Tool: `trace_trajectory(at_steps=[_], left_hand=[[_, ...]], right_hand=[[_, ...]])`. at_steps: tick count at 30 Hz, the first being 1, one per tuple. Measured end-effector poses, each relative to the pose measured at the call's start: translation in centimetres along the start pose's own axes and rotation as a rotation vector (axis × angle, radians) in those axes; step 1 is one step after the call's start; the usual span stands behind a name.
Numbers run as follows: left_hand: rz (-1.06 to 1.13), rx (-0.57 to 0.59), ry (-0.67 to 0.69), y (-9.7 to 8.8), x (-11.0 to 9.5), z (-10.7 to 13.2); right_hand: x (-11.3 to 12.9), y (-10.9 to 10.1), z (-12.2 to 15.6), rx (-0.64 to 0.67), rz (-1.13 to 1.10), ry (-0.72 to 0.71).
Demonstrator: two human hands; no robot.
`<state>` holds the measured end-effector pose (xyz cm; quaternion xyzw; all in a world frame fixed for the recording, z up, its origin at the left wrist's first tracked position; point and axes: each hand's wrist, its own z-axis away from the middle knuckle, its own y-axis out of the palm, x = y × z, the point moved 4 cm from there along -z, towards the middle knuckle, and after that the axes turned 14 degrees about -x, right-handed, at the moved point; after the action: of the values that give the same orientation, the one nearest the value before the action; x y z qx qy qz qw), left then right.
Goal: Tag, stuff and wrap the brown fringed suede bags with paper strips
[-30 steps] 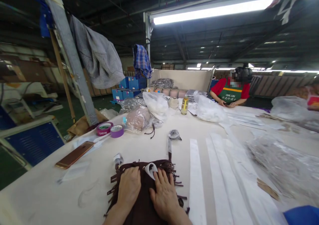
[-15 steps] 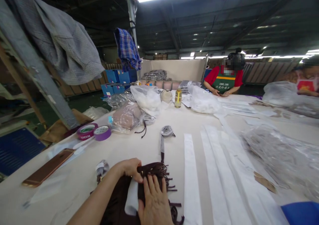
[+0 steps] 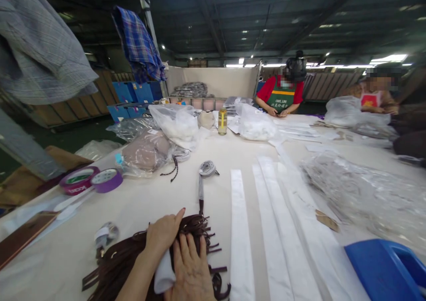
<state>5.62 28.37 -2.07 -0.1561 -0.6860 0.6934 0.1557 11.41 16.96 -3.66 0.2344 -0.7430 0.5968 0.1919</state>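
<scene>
A dark brown fringed item (image 3: 116, 265), which looks like a bag, lies on the table in front of me, its strands spread to the left and right. My left hand (image 3: 163, 236) rests on its upper part with one digit stretched out; the other fingers are hidden. Flat on the brown material to the right is my right hand (image 3: 193, 270), fingers extended. Between my hands a white roll (image 3: 164, 274) of paper or foam pokes out. A coiled, grey-wrapped strap (image 3: 208, 168) runs down to the item's top. At its left lies a wrapped metal-looking piece (image 3: 104, 236).
White strips (image 3: 241, 230) lie on the right. A blue plastic object (image 3: 382, 270) is at the lower right, with clear plastic (image 3: 359, 199) behind it. Tape rolls (image 3: 106, 180) and a phone (image 3: 26, 236) lie left. A bottle (image 3: 222, 121) and co-workers (image 3: 282, 94) are farther back.
My view has turned right, so things appear farther left. My left hand has swung over, and brown fringe now spreads on its left. My right hand stays flat on the item.
</scene>
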Motion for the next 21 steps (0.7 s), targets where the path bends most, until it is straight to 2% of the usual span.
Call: trace_trajectory(at_steps=[4,8,10,16,18,21], left_hand=[[-0.123,-0.176,-0.005,1.1,0.1,1.7],[-0.154,-0.259,0.000,1.7,0.6,1.7],[-0.150,-0.279,0.017,1.7,0.6,1.6],[-0.196,-0.243,0.082,1.6,0.4,1.5],[-0.181,-0.224,0.092,1.6,0.4,1.5],[-0.149,-0.191,0.088,1.6,0.5,1.3]], right_hand=[[-1.2,1.4,0.2,-0.123,-0.013,-0.077],[-2.1,1.8,-0.1,-0.392,-0.019,-0.114],[-2.0,1.0,-0.4,-0.455,-0.007,-0.133],[-1.4,-1.6,-1.3,-0.322,0.019,-0.117],[-2.4,-2.8,-0.9,-0.362,0.042,-0.067],[-5.2,-5.7,0.7,-0.473,0.122,-0.015]])
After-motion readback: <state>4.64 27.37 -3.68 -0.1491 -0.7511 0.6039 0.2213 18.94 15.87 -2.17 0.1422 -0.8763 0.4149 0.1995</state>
